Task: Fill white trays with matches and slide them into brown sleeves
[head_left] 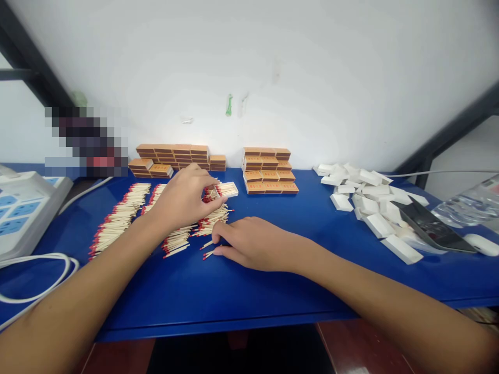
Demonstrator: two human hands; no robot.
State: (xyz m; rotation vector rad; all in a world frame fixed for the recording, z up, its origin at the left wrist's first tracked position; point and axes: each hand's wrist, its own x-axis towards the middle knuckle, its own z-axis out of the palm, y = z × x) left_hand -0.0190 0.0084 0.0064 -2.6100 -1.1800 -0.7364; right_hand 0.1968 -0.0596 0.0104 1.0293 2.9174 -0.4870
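Note:
My left hand [187, 193] is closed around a small white matchbox tray [231, 189] with matches lying in it, held above a row of matches. To the right and nearer me, my right hand [255, 244] has its thumb and fingertips pinched on a few red-tipped matches [208, 254] at the row's near end. Part of that match row [210, 221] shows between the two hands. Another row of matches [177, 243] runs partly hidden beneath my left hand and forearm. Farther left lies a long row of matches [122, 215] with red heads facing left.
Stacked brown matchboxes [173, 150] line the wall, with a stepped stack of matchboxes [268, 174] right of them. White empty trays [368, 195] pile up on the blue table [187, 301] beside a dark phone [432, 223] and a white mouse [481, 244]. A power strip [27, 213] and cables are left.

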